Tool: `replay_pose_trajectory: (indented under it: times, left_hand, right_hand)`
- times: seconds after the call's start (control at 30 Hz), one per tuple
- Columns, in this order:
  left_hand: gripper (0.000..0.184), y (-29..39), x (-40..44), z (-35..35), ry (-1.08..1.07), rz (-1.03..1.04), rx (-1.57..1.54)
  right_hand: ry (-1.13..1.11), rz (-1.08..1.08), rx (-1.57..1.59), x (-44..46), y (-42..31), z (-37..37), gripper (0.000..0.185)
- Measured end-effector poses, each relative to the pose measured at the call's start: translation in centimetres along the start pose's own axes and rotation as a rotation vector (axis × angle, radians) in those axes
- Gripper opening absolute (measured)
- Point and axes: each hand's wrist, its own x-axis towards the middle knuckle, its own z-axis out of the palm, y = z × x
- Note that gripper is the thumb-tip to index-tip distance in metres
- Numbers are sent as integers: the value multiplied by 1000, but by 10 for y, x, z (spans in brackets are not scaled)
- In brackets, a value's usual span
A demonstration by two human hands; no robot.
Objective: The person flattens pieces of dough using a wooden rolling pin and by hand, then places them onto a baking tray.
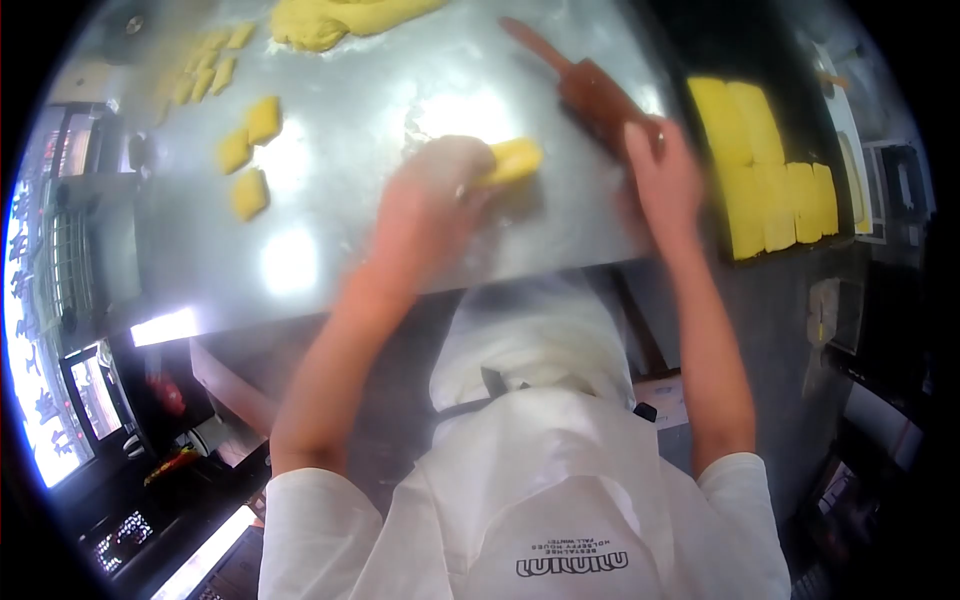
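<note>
on table (340, 110): dough pieces (249, 194) left, rolling pin (597, 97) right; dough sheets (762, 205) on tray (806, 125) farther right

Counter (350, 180), upper half of the frame: bare metal, smooth and glossy, with bright mirror-like highlights and a few dull smears. Rolling pin (601, 97), upper right of centre: reddish-brown, apparently wood, smooth with a low sheen. Dough piece (517, 161), upper centre: yellow, smooth-looking, its finer texture blurred. Large dough mass (340, 20), top edge: matt, soft, slightly uneven. Dough sheets (765, 200), upper right: flat, smooth, mostly matt. Apron (540, 450), lower centre: white cloth, matt and creased, with dark printed lettering (572, 564). Sleeve (315, 530), lower left of centre: white matt cloth, softly folded.
</note>
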Motion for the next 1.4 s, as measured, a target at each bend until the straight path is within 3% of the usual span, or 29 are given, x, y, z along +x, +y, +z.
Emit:
replay_pose_trajectory:
  times: [0.13, 0.23, 0.27, 0.37, 0.5, 0.7, 0.9, 0.97, 1.0, 1.1, 1.3, 1.37, 1.4]
  left_hand:
    - [47, -13, -40, 25, -128, -31, -11]
    - [52, -25, -32, 29, 29, -28, -8]
    - [52, -29, -21, 30, 56, -228, -60]
    - [49, -46, 24, 43, 44, -124, -22]
    - [44, -52, 46, 50, -246, -186, -48]
    - [44, -52, 43, 47, -298, -211, -60]
    - [76, -8, 42, 58, 76, -6, 231]
    - [93, -2, 14, 88, -1, -24, 229]
    - [101, 0, 9, 93, -173, -72, 304]
    - [104, 0, 7, 101, -112, -94, 290]
    - [85, -3, 5, 90, -19, -121, 99]
    - [69, -7, -6, 63, 153, -410, -420]
    - [62, -20, -14, 46, 260, -384, -314]
  right_hand:
    - [3, -41, -19, -2, 0, 0, 56]
    - [1, -57, -34, -6, 1, 2, 56]
    - [-15, -41, -37, -6, -1, 1, 56]
    - [5, -68, -53, 0, -1, 4, 56]
    - [1, -64, -70, 2, -1, 3, 56]
    - [42, -64, -58, -1, -2, 11, 55]
    - [1, -43, -55, 1, 1, 9, 59]
    - [-45, -31, -88, 1, -5, 7, 64]
    - [-66, -26, -103, 2, -9, 6, 67]
    - [-141, 1, -188, 0, -16, 2, 75]
    - [-129, -86, -134, 10, -16, 9, 70]
    - [-206, -114, -99, 11, -23, 2, 68]
    - [-249, -121, -81, 11, -29, -2, 68]
